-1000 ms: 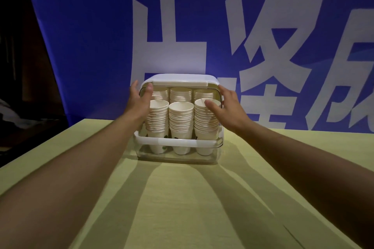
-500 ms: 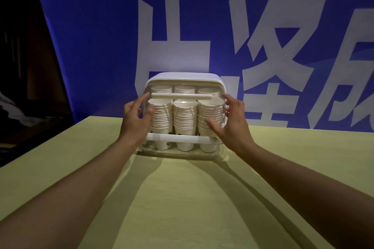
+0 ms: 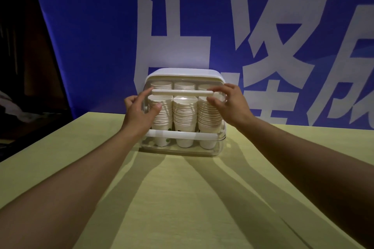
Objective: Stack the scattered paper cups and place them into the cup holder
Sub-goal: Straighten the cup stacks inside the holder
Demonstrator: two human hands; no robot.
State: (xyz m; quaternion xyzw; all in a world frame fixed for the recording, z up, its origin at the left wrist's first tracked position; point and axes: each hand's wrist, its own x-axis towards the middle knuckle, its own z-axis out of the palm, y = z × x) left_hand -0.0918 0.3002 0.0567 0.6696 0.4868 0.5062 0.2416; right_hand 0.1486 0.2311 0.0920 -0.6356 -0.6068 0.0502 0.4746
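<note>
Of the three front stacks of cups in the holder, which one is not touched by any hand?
The middle front stack. The left hand and the right hand reach the outer stacks; none reaches it.

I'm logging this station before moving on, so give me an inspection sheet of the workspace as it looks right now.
Surface: yellow-green table, hand shadows across it.
Job's things: clear cup holder with white top, stacked paper cups standing in rows inside.
Clutter: nothing seen.
Grippers: left hand and right hand at the holder's front, fingers curled at the ends of its white bar.
Cables: nothing seen.
Surroundings: blue banner with large white characters behind; dark area at left.
</note>
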